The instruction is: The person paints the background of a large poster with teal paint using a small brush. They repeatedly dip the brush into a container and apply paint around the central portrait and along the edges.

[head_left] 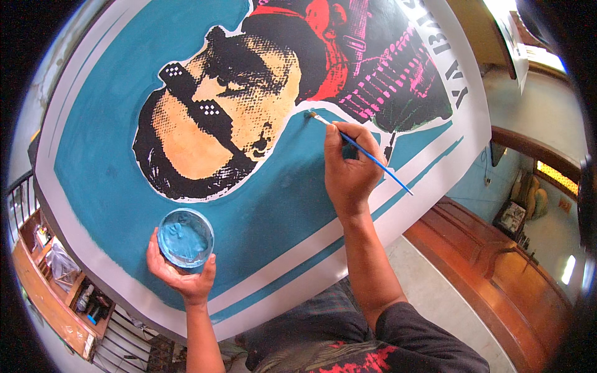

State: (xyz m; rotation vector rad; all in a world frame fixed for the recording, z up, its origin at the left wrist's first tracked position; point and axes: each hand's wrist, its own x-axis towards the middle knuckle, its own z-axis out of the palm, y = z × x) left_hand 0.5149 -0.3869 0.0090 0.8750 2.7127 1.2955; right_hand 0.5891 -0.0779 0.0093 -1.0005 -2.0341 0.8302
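Note:
A large poster-like painting (267,205) spreads in front of me, with a stylised face in black and tan on a teal ground. My right hand (353,168) pinches a thin blue-handled paintbrush (392,176). Its bristles meet the teal area close to the white outline beside the face's neck. Lower left, my left hand (186,283) cups a clear round tub of blue paint (185,237) from below, fingers and thumb around its sides. The tub is uncovered, and thick paint shows inside.
A wooden shelf unit (53,298) with small items and a plastic bag (61,264) stands at the lower left beside metal railings (118,339). To the right are a polished wooden panel (491,280) and a pale wall (528,105). Dark lettering (457,93) runs along the painting's right border.

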